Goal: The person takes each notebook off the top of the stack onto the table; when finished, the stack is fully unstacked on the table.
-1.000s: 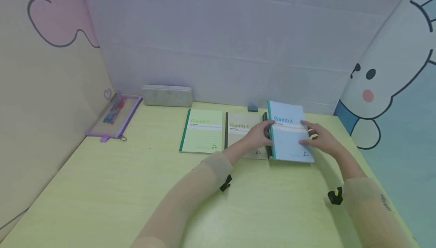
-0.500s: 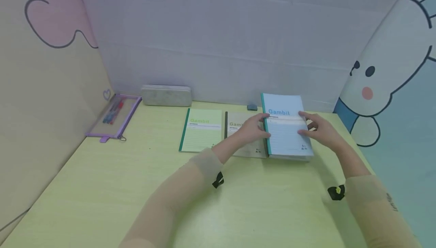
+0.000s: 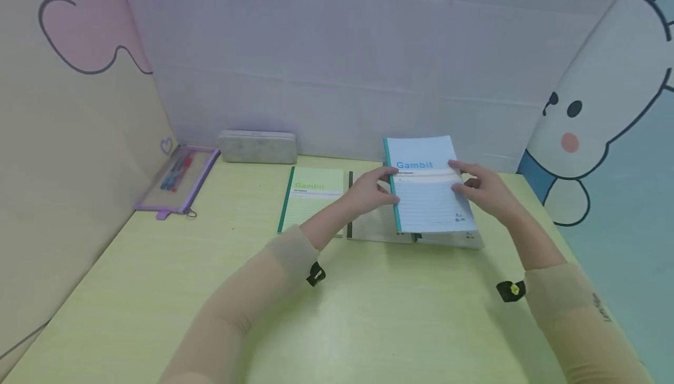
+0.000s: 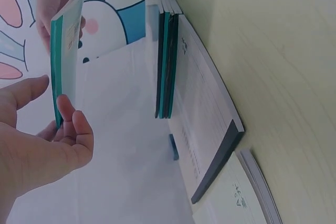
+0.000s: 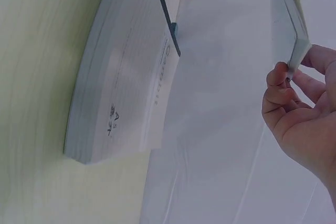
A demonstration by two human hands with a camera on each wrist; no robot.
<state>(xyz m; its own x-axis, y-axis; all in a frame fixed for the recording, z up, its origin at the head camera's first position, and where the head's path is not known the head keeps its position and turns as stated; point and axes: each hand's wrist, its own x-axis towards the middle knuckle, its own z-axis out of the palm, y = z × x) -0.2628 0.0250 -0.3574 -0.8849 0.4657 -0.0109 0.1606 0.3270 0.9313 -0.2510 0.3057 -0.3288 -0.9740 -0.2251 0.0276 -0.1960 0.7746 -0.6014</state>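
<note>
Both hands hold up a light-blue Gambit notebook (image 3: 425, 205) with a teal spine. My left hand (image 3: 371, 192) pinches its spine edge, while the right hand (image 3: 487, 191) pinches the opposite edge. Below it a stack of notebooks (image 3: 447, 239) lies on the table, mostly hidden in the head view. In the left wrist view the stack's dark and teal spines (image 4: 167, 66) show, well apart from the raised notebook (image 4: 59, 66). Left of the stack lies a greyish notebook (image 3: 375, 229) with a dark spine, partly covered by my left hand. Further left is a pale green notebook (image 3: 310, 199).
At the back left stands a grey pencil case (image 3: 258, 147). Beside it lies a purple-edged mesh pouch (image 3: 197, 188) with several pens inside. A small dark block (image 4: 174, 147) sits behind the notebooks. The pale yellow table (image 3: 368, 314) meets walls at the back and sides.
The light-blue notebook has risen off the stack and moved left with both hands. More of the stack's front edge now shows beneath it.
</note>
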